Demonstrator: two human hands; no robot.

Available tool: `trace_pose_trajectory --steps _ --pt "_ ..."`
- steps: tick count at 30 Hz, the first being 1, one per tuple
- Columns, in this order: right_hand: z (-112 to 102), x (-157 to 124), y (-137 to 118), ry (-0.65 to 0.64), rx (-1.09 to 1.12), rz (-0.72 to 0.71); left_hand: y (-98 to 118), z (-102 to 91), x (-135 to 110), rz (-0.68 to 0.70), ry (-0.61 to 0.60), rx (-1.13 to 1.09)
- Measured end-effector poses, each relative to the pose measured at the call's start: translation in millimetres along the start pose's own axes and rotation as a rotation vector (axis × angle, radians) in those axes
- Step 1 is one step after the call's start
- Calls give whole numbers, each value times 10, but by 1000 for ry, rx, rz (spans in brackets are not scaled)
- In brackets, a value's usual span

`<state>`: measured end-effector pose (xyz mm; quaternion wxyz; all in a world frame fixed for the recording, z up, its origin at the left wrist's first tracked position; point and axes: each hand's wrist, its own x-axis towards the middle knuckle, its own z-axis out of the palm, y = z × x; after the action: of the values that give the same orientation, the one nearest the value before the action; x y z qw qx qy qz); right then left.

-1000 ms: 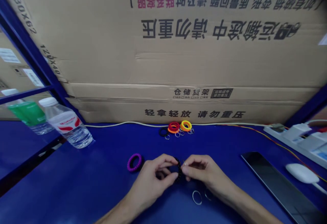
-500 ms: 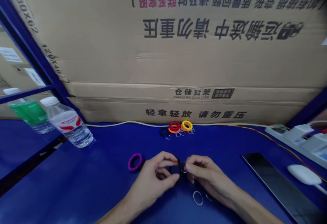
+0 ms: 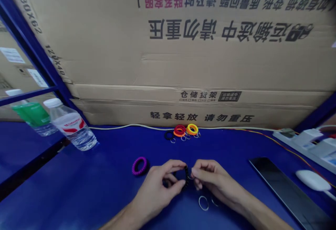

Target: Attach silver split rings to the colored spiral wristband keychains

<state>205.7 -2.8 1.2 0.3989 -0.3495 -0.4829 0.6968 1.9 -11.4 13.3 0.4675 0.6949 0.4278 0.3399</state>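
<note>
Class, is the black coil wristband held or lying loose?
Held: the left hand and right hand pinch the black coil wristband between them.

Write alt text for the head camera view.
The left hand and right hand hold a black spiral wristband over a blue table. A magenta spiral wristband lies beside the left hand, and metal key rings lie below the right hand.

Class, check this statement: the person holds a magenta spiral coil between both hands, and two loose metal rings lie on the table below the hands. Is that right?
Not quite. The head view shows that the coil between the left hand and right hand is a black coil, not magenta. The magenta coil lies on the table, left of the left hand. The two metal rings are as stated.
</note>
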Motion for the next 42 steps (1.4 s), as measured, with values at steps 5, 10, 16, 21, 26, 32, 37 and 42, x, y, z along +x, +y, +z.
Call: trace_pose_trajectory --steps 5,10,16,21,26,32,37,42 --pt "26 3 3 34 -105 -92 -23 -24 29 -66 1 -94" --pt "15 12 12 11 -217 -154 -32 -45 45 -115 -30 -158" --pt "2 -1 14 -30 -75 10 -20 -14 -16 162 17 114" --pt "14 -3 22 -2 -25 -78 -4 -27 25 -63 -11 -106" --pt "26 -6 18 -59 122 53 2 -31 8 11 -44 -31" --pt "24 0 10 -66 200 119 -43 -25 -31 216 -13 222" --pt "49 -14 -37 -12 127 -62 6 -50 12 -15 -31 -41" --pt "33 -11 -27 -66 206 81 -24 -71 -19 174 -8 151"
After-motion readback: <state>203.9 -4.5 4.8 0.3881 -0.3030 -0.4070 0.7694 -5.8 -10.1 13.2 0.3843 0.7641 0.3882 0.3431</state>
